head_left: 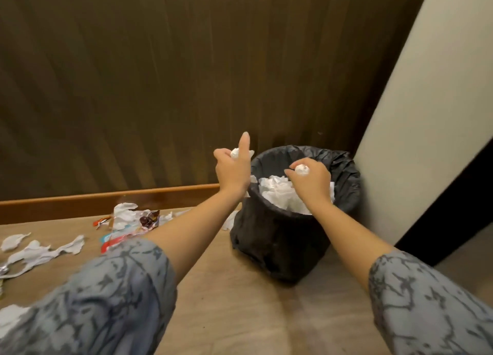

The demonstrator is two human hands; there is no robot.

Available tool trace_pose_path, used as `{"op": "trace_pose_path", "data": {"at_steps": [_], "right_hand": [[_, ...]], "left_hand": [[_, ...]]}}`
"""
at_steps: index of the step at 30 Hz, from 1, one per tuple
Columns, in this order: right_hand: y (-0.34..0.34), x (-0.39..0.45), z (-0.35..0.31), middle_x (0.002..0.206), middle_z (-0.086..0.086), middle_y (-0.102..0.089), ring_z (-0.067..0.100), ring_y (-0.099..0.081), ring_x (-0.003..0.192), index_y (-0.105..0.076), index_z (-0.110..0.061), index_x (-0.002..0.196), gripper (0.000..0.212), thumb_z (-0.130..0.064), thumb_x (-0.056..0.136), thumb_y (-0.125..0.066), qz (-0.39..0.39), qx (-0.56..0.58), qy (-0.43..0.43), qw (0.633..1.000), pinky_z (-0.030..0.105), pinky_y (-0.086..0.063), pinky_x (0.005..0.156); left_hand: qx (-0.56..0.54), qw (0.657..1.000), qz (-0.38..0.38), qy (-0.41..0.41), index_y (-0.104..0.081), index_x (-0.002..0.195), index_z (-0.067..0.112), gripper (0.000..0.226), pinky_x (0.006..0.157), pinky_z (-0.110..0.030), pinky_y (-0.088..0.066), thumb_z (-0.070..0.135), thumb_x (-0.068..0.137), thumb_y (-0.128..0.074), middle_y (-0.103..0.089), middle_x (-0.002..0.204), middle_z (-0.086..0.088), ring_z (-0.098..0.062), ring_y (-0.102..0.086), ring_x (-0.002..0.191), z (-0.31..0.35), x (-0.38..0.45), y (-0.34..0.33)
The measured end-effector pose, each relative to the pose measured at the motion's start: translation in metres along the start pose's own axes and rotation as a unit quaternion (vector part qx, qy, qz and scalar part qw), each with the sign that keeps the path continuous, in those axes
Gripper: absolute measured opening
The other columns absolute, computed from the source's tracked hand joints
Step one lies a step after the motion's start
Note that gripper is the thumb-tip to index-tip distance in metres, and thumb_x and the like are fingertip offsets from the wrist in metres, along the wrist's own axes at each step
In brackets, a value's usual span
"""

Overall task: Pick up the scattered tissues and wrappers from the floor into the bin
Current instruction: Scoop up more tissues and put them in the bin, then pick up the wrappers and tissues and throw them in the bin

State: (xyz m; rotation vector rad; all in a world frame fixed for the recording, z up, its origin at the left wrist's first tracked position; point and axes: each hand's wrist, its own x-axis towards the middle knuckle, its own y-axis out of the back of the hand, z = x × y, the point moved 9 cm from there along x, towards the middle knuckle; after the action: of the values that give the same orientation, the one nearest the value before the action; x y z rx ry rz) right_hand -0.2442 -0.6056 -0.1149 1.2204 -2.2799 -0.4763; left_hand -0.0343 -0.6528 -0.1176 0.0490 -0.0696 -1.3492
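Observation:
A black-lined bin (280, 237) stands on the floor by the wall corner, with white tissues (277, 194) heaped inside. My left hand (232, 170) is raised just left of the bin's rim and grips a crumpled white tissue (235, 153), with one finger pointing up. My right hand (310, 180) hovers over the bin's opening and pinches a small balled tissue (302, 169). More white tissues (40, 252) and red-and-white wrappers (114, 241) lie scattered on the floor at the left.
A dark wood-panelled wall (160, 74) with an orange-brown skirting board (106, 200) runs behind the bin. A pale wall (426, 101) rises at the right, with a dark gap (453, 210) beside it. Another tissue (10, 317) lies at the lower left.

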Motion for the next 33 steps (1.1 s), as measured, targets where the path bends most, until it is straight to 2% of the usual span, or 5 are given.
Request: {"op": "trace_pose_path", "data": {"at_steps": [7,10,18,26,33], "right_hand": [[0.028,0.012,0.038,0.149,0.010,-0.030,0.028,-0.040,0.129,-0.037,-0.018,0.142,0.055,-0.049,0.097,-0.042,0.069,0.129,-0.147,0.978,0.040,-0.039,0.104],[0.022,0.013,0.029,0.155,0.005,-0.024,0.028,-0.030,0.139,-0.034,-0.024,0.143,0.046,-0.040,0.100,-0.037,0.050,0.117,-0.124,0.984,0.053,-0.025,0.115],[-0.004,-0.023,-0.034,0.135,0.004,-0.046,0.021,-0.043,0.126,-0.049,-0.018,0.126,0.037,-0.009,0.090,-0.055,0.053,0.061,0.088,0.993,0.041,-0.042,0.106],[-0.159,-0.088,-0.102,0.138,-0.001,-0.048,0.014,-0.049,0.123,-0.033,-0.031,0.139,0.055,-0.017,0.092,-0.059,-0.218,0.033,0.113,0.969,0.037,-0.049,0.100],[-0.246,-0.124,-0.128,0.155,0.005,-0.024,0.029,-0.041,0.133,-0.006,-0.042,0.149,0.080,-0.023,0.092,-0.058,-0.458,-0.246,0.214,0.827,0.044,-0.043,0.105]], "left_hand": [[0.111,0.982,-0.141,-0.056,-0.042,0.109,0.016,0.031,0.092,-0.035,-0.045,0.031,0.088,-0.059,-0.047,0.120,-0.008,-0.023,-0.050,0.108,-0.010,-0.007,-0.098],[0.157,0.965,-0.163,-0.133,-0.052,0.113,0.018,0.032,0.094,-0.027,-0.041,0.031,0.086,-0.064,-0.050,0.123,-0.003,-0.015,-0.048,0.110,-0.015,-0.016,-0.102],[0.206,0.933,-0.174,-0.238,-0.060,0.101,0.020,0.012,0.089,-0.022,-0.047,0.017,0.089,-0.061,-0.052,0.118,0.002,-0.009,-0.055,0.103,-0.019,-0.008,0.010],[0.256,0.951,-0.126,-0.118,-0.060,0.109,0.022,0.022,0.087,-0.028,-0.050,0.017,0.088,-0.063,-0.062,0.113,0.000,-0.014,-0.059,0.104,-0.086,0.041,0.158],[0.360,0.922,-0.142,0.013,-0.043,0.136,0.017,0.053,0.101,-0.038,-0.043,0.022,0.088,-0.065,-0.046,0.142,-0.010,-0.027,-0.049,0.125,-0.134,0.072,0.240]]}}
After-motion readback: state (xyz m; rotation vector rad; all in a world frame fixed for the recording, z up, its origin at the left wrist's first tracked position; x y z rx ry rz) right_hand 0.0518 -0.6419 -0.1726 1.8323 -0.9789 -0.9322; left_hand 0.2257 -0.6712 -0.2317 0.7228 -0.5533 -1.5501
